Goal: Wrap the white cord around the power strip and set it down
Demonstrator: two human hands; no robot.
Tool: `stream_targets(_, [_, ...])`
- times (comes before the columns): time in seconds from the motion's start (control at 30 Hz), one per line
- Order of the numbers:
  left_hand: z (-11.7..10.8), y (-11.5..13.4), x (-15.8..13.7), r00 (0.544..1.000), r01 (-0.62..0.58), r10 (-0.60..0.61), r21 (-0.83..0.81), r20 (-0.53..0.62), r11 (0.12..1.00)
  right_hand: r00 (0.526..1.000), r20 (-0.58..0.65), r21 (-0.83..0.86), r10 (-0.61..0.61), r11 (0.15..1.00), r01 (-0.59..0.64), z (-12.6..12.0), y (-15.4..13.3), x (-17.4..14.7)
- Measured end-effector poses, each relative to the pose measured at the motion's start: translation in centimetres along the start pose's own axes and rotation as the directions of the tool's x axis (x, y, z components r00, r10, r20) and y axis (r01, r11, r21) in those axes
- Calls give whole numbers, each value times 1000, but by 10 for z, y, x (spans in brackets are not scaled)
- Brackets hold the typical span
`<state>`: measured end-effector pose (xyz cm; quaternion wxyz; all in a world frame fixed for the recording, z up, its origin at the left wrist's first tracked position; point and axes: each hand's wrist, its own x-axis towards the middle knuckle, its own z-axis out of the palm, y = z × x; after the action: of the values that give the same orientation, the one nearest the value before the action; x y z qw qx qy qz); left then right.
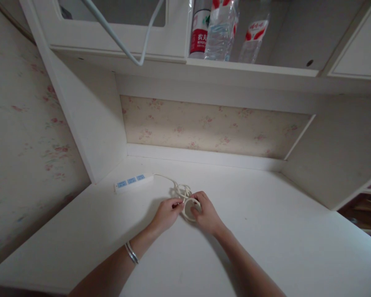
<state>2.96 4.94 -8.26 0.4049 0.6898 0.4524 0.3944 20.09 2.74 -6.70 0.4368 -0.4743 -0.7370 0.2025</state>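
A white power strip (133, 182) with blue socket faces lies on the white desk at the left. From its right end runs a thin cream power cord (185, 190), loosely tangled just beyond my hands and wound into a small ring between them. My left hand (167, 212) pinches the left side of that ring between thumb and fingers. On the other side, my right hand (205, 213) has its fingers curled round the coiled cord, with the thumb inside the loop. The plug end of the cord cannot be made out.
The white desk top (266, 231) stretches to both sides. Overhead, a shelf (250, 68) holds several plastic bottles (219, 37). A pale, bent rod or cable (123, 45) hangs in front of the cabinet at the upper left. Side panels enclose the desk's back.
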Motion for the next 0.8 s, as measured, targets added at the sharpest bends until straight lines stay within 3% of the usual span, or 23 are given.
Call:
stream_targets(0.13, [-2, 1, 1, 997, -31, 32, 25, -68, 999, 1000, 6, 65, -1, 998, 0, 0, -4, -2])
stream_targets(0.33, [-6, 0, 4, 985, -54, 65, 68, -161, 996, 995, 84, 251, 62, 965, -81, -5, -8, 0])
stream_targets(0.47, [-6, -6, 5, 962, -26, 40, 54, -271, 998, 989, 71, 322, 130, 936, -146, -5, -6, 1])
stream_targets(0.57, [-7, -3, 2, 977, -52, 70, 92, -203, 994, 986, 64, 366, 156, 915, -169, -3, -3, 3])
stream_targets(0.67, [-9, 5, -1, 983, -119, 138, 150, -124, 982, 992, 68, 322, 108, 939, -124, -3, -1, 3])
stream_targets(0.8, [-11, 15, -4, 986, -110, 133, 207, -98, 972, 998, 31, 277, 46, 959, -53, -2, -1, 4])
